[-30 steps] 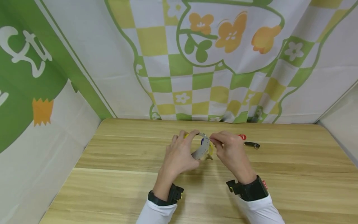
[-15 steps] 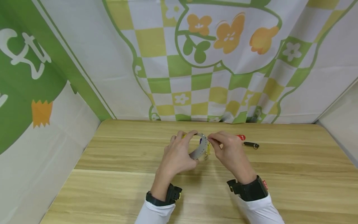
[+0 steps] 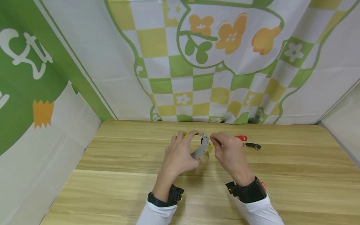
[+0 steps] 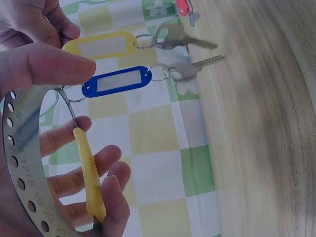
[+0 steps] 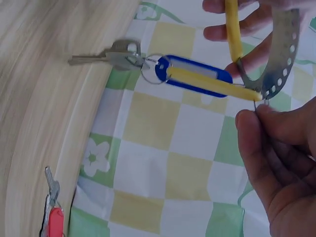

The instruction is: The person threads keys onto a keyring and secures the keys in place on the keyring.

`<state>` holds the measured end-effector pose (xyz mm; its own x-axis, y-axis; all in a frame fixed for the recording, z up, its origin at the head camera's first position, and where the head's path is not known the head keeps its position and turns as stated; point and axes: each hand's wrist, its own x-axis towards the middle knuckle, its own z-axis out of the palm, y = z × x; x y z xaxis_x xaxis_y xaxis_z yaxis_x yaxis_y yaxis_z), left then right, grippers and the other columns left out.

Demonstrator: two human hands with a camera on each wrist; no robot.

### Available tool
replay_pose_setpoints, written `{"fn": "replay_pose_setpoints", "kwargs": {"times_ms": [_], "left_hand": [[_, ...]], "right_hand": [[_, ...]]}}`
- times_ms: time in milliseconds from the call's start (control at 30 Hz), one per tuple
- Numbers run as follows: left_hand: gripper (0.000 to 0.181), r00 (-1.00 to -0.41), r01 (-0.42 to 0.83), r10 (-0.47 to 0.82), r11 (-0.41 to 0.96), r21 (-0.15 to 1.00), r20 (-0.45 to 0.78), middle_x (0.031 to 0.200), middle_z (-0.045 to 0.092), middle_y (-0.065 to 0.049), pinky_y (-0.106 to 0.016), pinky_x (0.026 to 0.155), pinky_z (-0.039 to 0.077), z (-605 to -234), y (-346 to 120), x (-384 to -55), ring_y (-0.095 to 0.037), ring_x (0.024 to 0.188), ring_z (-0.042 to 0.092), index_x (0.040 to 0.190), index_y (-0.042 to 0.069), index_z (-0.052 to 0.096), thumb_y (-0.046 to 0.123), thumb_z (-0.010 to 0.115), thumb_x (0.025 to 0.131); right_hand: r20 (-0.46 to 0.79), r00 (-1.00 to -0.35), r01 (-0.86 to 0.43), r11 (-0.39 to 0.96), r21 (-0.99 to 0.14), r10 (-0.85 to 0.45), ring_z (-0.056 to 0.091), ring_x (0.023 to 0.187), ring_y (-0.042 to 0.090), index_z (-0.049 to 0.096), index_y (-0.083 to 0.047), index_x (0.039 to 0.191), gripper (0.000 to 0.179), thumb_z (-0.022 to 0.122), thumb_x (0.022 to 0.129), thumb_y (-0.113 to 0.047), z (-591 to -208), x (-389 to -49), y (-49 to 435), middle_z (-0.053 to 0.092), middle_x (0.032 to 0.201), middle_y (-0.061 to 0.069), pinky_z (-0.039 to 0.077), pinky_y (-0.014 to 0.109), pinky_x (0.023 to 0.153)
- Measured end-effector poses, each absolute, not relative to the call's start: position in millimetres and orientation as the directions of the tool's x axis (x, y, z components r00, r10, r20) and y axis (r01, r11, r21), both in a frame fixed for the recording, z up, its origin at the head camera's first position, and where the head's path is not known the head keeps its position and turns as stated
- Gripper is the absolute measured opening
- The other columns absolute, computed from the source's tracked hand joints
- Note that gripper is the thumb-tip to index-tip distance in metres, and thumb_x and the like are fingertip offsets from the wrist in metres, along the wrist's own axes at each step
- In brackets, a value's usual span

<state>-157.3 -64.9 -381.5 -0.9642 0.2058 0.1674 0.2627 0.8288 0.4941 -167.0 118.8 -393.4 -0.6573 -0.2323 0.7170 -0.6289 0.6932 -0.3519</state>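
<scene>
Shifted slightly since half a second ago is the right grip (image 3: pixel 231 153), its wrist now a touch farther left in the head frame, so that more of the red key tag (image 3: pixel 242 138) shows beyond it; the left grip (image 3: pixel 180 156) is almost where it was. That left grip holds a perforated metal hoop (image 3: pixel 204 146) near the centre of the head frame, thumb and fingers bent round it, and the hoop's yellow handle (image 4: pixel 89 173) stands left of centre, low in the left wrist frame. The right grip is narrow, thumb and forefinger pinching a thin wire ring (image 5: pixel 255 106) at the hoop's edge. Close by that pinch is one end of the yellow key tag (image 4: pixel 98 45), between the two hands and nearer the right; its long axis runs roughly level across the upper left of the left wrist frame, its blurred key (image 4: pixel 170 37) pointing right, nearly parallel to the blue key tag (image 4: pixel 117 81) just below. Whether the thin wire ring passes through a hole I cannot tell. Right of centre in the head frame, a black key fob (image 3: pixel 253 145) lies on the worktop (image 3: pixel 112 187) just beside the red key tag
</scene>
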Motion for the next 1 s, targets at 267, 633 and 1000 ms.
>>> {"fn": "replay_pose_setpoints", "kwargs": {"times_ms": [267,633,1000], "left_hand": [[0.089,-0.956,0.294,0.244,0.826,0.481,0.165,0.133,0.055,-0.012,-0.05,0.069,0.049,-380.5,-67.5,-156.8,-0.033,0.109,0.055,0.148,0.027,0.051,0.023,0.084,0.065],[0.09,-0.965,0.258,0.199,0.834,0.488,0.169,0.138,0.053,-0.014,-0.055,0.075,0.05,-380.9,-66.1,-158.2,-0.036,0.117,0.054,0.148,0.028,0.05,0.027,0.085,0.065],[0.09,-0.963,0.266,0.201,0.829,0.492,0.182,0.137,0.054,-0.014,-0.054,0.072,0.05,-381.8,-64.6,-158.5,-0.036,0.115,0.055,0.147,0.029,0.052,0.026,0.084,0.063]], "right_hand": [[0.742,-0.609,-0.685,0.658,-0.314,-0.28,0.07,0.07,0.023,0.076,0.002,0.089,0.011,0.076,0.082,0.01,-396.3,-169.2,121.9,0.07,0.079,0.01,0.057,0.035,0.06],[0.702,-0.678,-0.618,0.684,-0.386,-0.217,0.067,0.068,0.015,0.075,0.002,0.093,0.01,0.077,0.084,0.005,-394.9,-167.5,118.2,0.071,0.082,0.01,0.054,0.03,0.057],[0.756,-0.618,-0.654,0.676,-0.34,-0.217,0.069,0.069,0.022,0.075,0.002,0.089,0.011,0.076,0.082,0.01,-397.0,-168.9,120.4,0.07,0.079,0.011,0.055,0.036,0.058]]}}
